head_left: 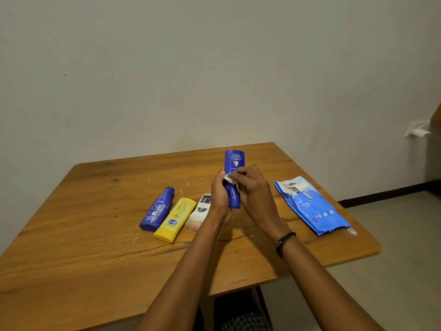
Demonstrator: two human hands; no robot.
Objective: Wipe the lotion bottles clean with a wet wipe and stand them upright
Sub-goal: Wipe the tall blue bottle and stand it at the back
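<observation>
at left, the nivea bottle [156,210], yellow bottle [175,219] and white bottle [199,212] lie flat. my left hand [220,199] grips the tall blue bottle [234,161], raised mid-table. my right hand [253,189] pinches the wet wipe [229,179] against it. recommended: turn the bottle under the wipe, covering every side. bare table [95,259] in front gives standing room. the wipes pack [310,206] lies near the right edge.

"NIVEA" in round logo on dark blue bottle [156,209], leftmost on table. Print on yellow bottle [175,219], held blue bottle [234,158], wipes pack [312,206]: too small to read.
</observation>
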